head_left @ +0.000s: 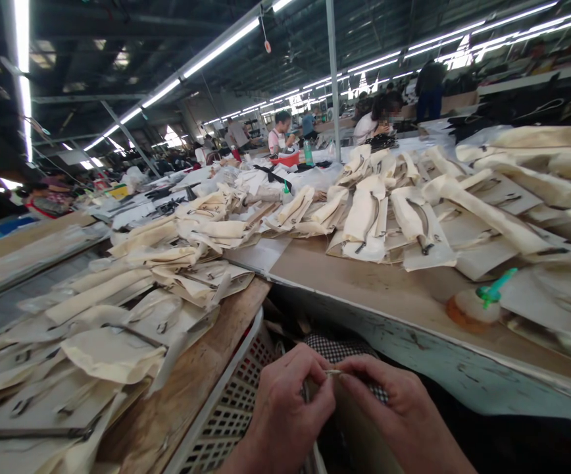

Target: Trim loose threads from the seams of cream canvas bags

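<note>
Low in front of me, my left hand (290, 401) and my right hand (397, 405) face each other, thumbs and fingers pinched. Between the fingertips shows a small pale edge of a cream fabric piece (362, 431), and the rest of it hangs down below my right hand. What the fingers do at that edge is too small to make out. Behind the hands lies a black-and-white checked cloth (339, 347). To the left of my left hand stands a white plastic basket (226, 411), partly hidden by my wrist.
Cream fabric pieces with dark zippers lie piled on the left wooden table (187, 368) and the right table (325, 270). A bottle with a green nozzle (477, 306) stands near the right table's edge. Several people work farther back; a metal post (333, 79) rises there.
</note>
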Demonstrator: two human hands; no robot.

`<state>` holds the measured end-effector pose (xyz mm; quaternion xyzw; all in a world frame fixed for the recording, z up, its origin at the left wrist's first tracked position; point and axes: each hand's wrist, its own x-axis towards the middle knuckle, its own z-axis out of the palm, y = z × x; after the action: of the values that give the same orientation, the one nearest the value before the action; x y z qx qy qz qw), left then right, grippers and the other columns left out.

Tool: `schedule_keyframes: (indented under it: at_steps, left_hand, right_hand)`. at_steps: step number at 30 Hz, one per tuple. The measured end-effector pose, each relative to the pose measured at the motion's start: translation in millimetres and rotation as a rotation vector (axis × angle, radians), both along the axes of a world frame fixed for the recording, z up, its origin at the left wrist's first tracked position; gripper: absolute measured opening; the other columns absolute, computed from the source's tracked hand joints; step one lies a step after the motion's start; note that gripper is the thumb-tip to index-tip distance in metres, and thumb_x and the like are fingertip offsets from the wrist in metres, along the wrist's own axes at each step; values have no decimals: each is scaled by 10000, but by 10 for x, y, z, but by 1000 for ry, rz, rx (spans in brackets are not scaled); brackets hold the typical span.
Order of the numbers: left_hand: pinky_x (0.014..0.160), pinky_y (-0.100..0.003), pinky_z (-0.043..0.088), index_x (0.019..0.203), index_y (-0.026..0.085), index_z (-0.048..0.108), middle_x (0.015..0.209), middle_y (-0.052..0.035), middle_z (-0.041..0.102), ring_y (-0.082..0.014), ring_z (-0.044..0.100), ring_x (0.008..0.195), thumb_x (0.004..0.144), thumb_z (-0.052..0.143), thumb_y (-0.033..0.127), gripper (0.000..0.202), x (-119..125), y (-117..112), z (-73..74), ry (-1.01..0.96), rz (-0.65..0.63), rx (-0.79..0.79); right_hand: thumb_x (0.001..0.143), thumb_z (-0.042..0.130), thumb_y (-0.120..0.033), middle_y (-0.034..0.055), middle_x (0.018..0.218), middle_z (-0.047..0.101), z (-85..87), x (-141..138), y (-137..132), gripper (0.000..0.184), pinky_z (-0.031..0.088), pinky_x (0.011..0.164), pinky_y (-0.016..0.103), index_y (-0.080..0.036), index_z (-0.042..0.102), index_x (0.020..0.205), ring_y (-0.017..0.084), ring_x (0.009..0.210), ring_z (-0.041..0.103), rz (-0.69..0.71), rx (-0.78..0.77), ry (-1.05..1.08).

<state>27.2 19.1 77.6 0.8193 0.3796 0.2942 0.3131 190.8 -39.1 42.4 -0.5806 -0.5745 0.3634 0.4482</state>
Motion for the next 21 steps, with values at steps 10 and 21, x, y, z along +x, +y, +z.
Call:
schedule_keyframes:
  at_steps: [10,21]
  left_hand:
    - [615,-208,411,754,188,429,730,20,636,-112,527,665,760,704,212,276,-30,94,42,-244,51,-599]
    - [647,-209,450,834,163,602,807,10,609,-135,575,733,806,614,211,57,-179,-51,204,55,74,-510]
  right_hand:
    - [951,481,-452,6,881,730,87,-19,23,298,505,768,248,-220,664,907,187,876,678,78,-109,118]
    - [963,488,-401,-8,1016,737,-47,68,77,252,492,859,234,-265,683,1046,178,961,679,209,-62,25]
